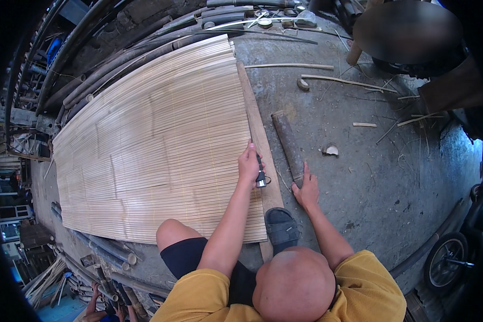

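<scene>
A wide mat of pale bamboo slats (150, 145) is spread over the floor on the left. Along its right edge lies a long wooden plank (258, 123). My left hand (248, 166) is closed around a black-handled tool with a silver end (261, 178), right at the mat's edge above the plank; its far tip is mostly hidden. To the right, a dark round wooden mallet (287, 139) rests on the concrete. My right hand (307, 190) grips its narrow near end, index finger stretched along the side.
My sandalled foot (282, 228) stands on the plank. Thin bamboo strips (349, 81) and a small cut piece (330, 151) litter the floor. Bamboo poles (129, 56) border the mat's far side. A wheel (445, 263) is at right; another person's arm (94, 303) shows lower left.
</scene>
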A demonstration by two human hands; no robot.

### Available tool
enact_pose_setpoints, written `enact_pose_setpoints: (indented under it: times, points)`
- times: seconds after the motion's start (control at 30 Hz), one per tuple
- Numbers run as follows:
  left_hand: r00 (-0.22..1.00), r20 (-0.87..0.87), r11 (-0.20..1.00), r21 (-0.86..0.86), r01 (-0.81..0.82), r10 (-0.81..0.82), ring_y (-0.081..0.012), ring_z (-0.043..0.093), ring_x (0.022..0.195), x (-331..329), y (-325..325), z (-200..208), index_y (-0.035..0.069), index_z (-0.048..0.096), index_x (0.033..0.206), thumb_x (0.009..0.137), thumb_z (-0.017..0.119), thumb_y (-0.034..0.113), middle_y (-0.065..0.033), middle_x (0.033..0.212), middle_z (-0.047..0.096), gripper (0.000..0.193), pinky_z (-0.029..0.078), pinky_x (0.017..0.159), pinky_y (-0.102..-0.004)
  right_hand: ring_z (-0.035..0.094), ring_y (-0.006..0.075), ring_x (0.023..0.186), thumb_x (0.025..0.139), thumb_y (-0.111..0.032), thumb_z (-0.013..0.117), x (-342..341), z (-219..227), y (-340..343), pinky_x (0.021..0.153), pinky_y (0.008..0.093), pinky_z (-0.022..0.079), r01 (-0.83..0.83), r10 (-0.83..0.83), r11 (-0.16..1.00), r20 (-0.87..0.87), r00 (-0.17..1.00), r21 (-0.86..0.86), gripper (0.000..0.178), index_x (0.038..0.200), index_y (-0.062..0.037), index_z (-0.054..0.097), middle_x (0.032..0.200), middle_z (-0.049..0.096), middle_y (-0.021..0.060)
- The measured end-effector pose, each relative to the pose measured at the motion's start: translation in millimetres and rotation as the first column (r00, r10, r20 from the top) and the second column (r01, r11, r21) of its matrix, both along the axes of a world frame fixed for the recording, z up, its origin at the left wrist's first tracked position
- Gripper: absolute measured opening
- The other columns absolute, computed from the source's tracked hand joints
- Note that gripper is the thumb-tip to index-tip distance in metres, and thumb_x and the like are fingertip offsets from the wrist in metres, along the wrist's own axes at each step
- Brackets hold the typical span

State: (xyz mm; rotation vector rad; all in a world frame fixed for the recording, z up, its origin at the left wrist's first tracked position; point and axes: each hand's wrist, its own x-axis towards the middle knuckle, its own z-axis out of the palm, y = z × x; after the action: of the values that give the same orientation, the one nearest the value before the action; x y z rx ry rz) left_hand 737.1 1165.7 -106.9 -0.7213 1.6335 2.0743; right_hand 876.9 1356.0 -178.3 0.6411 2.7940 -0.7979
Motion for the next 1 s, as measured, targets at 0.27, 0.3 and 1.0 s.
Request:
enact_pose_setpoints:
  times: [0.27, 0.3, 1.0]
  points:
    - [1.000, 0.006, 0.999, -0.030, 0.023, -0.023, -0.0137, 0.057, 0.054, 2.3, 2.0, -3.6, 0.004, 0.059, 0.108, 0.105, 0.052, 0.048, -0.0070, 0.084, 0.058, 0.045, 0.049, 0.040, -0.0308, 0.056, 0.0411, 0.112, 0.081, -0.030, 0.078, -1.7, 1.7, 0.3, 0.095, 0.0520, 0.050, -0.003, 0.003, 1.000, 0.022, 1.000, 0.009, 0.101, 0.163, -0.0253, 0.019, 0.119, 0.054, 0.0230]
    - [1.000, 0.005, 0.999, -0.035, 0.029, -0.029, -0.0136, 0.057, 0.054, 3.0, 3.1, -2.4, 0.004, 0.059, 0.108, 0.105, 0.052, 0.048, -0.0070, 0.084, 0.058, 0.045, 0.049, 0.041, -0.0306, 0.056, 0.0412, 0.113, 0.081, -0.030, 0.077, -1.3, 1.8, 0.8, 0.095, 0.0520, 0.049, -0.005, 0.005, 1.000, 0.028, 1.000, 0.011, 0.101, 0.163, -0.0253, 0.019, 0.120, 0.054, 0.0231]
    - [0.999, 0.008, 0.998, -0.051, 0.038, -0.038, -0.0132, 0.056, 0.054, 2.0, 4.1, 1.0, 0.003, 0.058, 0.107, 0.106, 0.050, 0.047, -0.0065, 0.084, 0.056, 0.045, 0.049, 0.042, -0.0301, 0.056, 0.0413, 0.111, 0.081, -0.031, 0.077, -1.2, 0.2, 0.8, 0.094, 0.0527, 0.050, -0.006, 0.006, 1.000, 0.002, 1.000, 0.013, 0.101, 0.163, -0.0249, 0.018, 0.120, 0.054, 0.0231]
